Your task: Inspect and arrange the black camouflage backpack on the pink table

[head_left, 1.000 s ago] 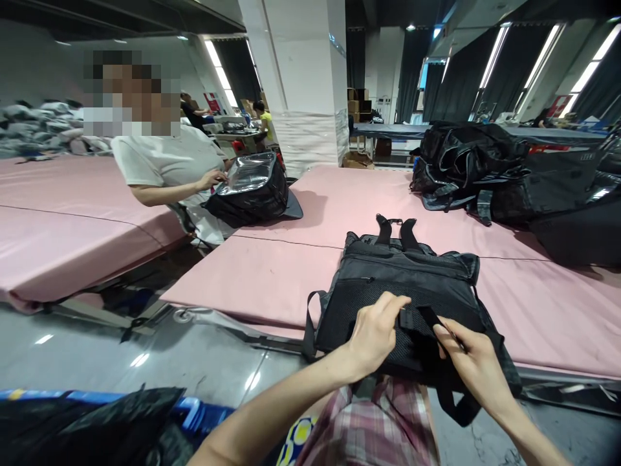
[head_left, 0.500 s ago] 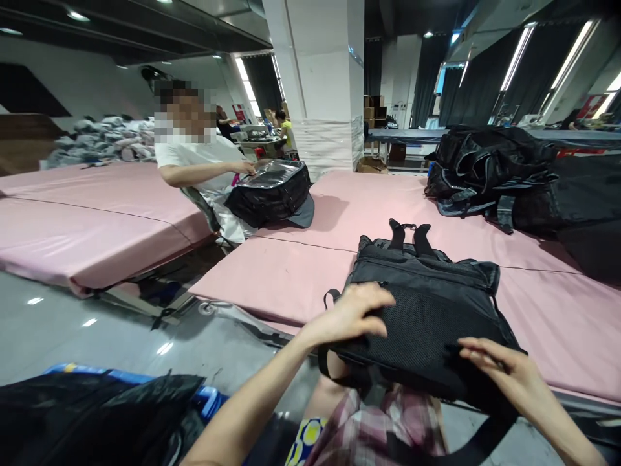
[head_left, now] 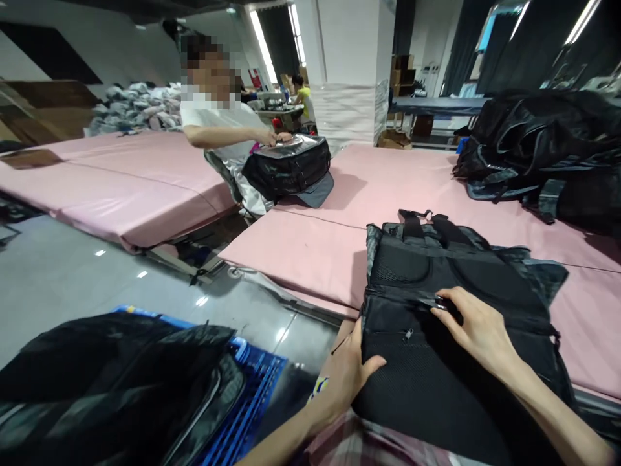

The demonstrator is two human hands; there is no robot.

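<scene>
A black backpack (head_left: 451, 362) with a mesh front panel rests half on my lap and half on the pink padded table (head_left: 310, 252), its two straps pointing away from me. My left hand (head_left: 344, 375) grips the bag's near left edge, thumb on top of the mesh. My right hand (head_left: 478, 327) lies on the bag's upper panel, its fingertips pinching a small black zipper pull (head_left: 441, 301).
A person in a white shirt (head_left: 228, 129) works on another black bag (head_left: 288, 171) at the table's far left. A pile of black bags (head_left: 538, 149) fills the back right. A blue crate (head_left: 247, 401) holding black bags stands at my left on the grey floor.
The backpack has been pulled closer onto my lap. My left hand dropped from the top of the mesh to the bag's left edge; my right hand moved up to the zipper.
</scene>
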